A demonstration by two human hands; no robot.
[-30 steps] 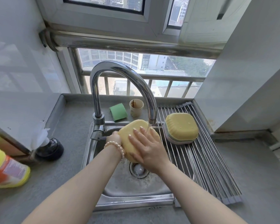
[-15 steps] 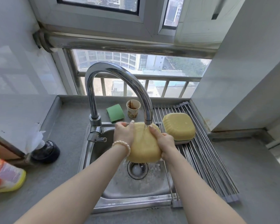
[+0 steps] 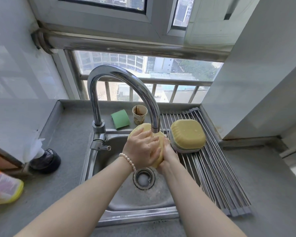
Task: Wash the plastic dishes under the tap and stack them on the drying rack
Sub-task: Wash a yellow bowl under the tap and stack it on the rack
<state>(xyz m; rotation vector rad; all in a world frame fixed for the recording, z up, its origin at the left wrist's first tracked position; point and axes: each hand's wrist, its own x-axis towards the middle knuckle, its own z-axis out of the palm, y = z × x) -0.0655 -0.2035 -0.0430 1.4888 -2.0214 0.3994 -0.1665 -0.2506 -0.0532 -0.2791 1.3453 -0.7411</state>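
A yellow plastic dish [image 3: 144, 128] stands on edge over the steel sink [image 3: 120, 207], right under the spout of the chrome tap [image 3: 126, 79], with water running onto it. My left hand [image 3: 142, 149] lies flat across its near face, fingers spread. My right hand [image 3: 167, 154] grips its right edge from behind and is partly hidden. A stack of upturned dishes, yellow on top of a grey-white one [image 3: 188, 135], rests on the roll-up drying rack [image 3: 217, 177] to the right of the sink.
A green sponge [image 3: 120, 119] and a stained paper cup [image 3: 139, 114] sit behind the sink. A black object with a white plastic bag [image 3: 44, 159] and a yellow bottle [image 3: 3, 189] stand on the left counter. A white wall rises close on the right.
The dish has turned from flat in both hands to standing on edge. My left hand has moved onto its face; my right hand has shifted behind it.
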